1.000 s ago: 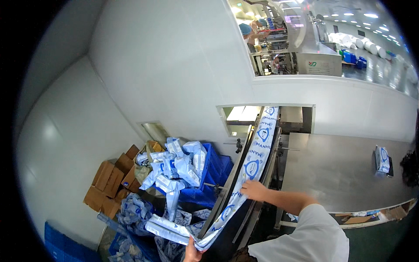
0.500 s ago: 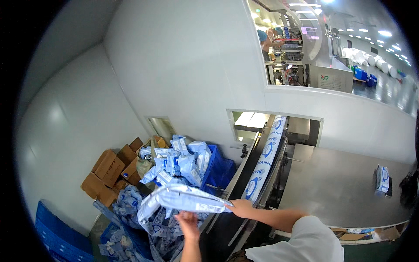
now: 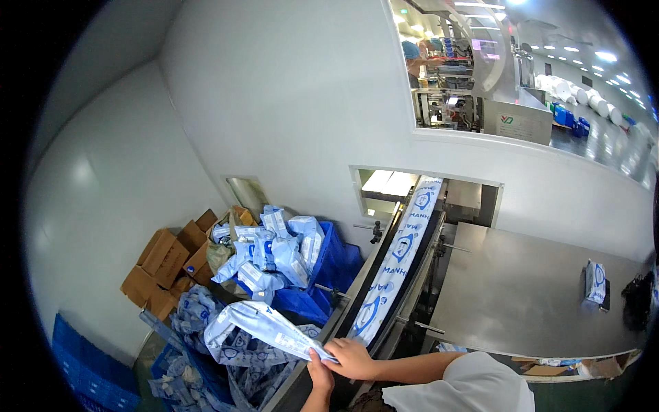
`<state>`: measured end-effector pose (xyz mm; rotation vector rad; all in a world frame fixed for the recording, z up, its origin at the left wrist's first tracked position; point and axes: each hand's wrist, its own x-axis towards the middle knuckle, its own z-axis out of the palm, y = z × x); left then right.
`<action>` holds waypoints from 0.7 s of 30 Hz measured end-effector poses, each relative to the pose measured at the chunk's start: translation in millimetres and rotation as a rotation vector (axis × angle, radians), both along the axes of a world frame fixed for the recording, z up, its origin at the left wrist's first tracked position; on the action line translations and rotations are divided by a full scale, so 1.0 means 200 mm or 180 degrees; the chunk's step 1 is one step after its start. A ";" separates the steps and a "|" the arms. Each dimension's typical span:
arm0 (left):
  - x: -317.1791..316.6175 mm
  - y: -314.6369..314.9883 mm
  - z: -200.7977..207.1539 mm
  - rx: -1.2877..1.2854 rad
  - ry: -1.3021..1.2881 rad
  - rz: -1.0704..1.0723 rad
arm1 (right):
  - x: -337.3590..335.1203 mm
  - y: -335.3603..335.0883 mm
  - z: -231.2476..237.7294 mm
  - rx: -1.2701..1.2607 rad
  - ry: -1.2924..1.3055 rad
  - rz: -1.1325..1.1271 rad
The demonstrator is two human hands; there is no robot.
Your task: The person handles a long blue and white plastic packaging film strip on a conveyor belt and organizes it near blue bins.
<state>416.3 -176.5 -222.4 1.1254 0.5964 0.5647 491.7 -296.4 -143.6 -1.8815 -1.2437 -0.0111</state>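
Observation:
A length of white-and-blue printed plastic film [image 3: 264, 324] droops leftward over the conveyor's left edge, above a heap of crumpled film [image 3: 257, 357]. Its near end is pinched between my left hand [image 3: 318, 373] and my right hand [image 3: 350, 358], which touch each other. The fingers of both are closed on it. Just beyond my right hand, a long printed film strip [image 3: 400, 254] lies along the dark conveyor [image 3: 362, 280]. Whether that strip joins the piece in my hands is hidden by my right hand.
Left of the conveyor stands a blue crate [image 3: 331, 264] piled with sealed packs [image 3: 292, 259], beside cardboard boxes [image 3: 163, 257]. Blue crates [image 3: 93, 364] sit at the far left. On the right, a steel table [image 3: 494, 288] bears a small pack [image 3: 595, 281]. A wall opening [image 3: 473, 196] surrounds the conveyor.
My left hand has come up and right to the film's end, meeting my right hand, which moved left and nearer. The film has swung lower. The strip on the conveyor has shifted nearer.

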 end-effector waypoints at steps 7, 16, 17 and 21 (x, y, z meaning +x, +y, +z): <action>-0.17 -0.01 0.15 -0.0446 -0.0282 0.0304 | 0.28 -0.25 0.04 0.0011 -0.1875 0.0417; -0.42 0.09 0.27 -0.0387 0.0124 0.0667 | 0.71 -0.28 -0.19 -0.1476 -0.1504 0.0048; -0.47 0.19 0.17 -0.0339 0.0381 0.0630 | 0.66 -0.24 -0.20 -0.1453 -0.1556 0.0183; -0.24 0.47 0.16 -0.0261 0.0430 0.0604 | 0.61 -0.23 -0.23 -0.1226 -0.1304 -0.0014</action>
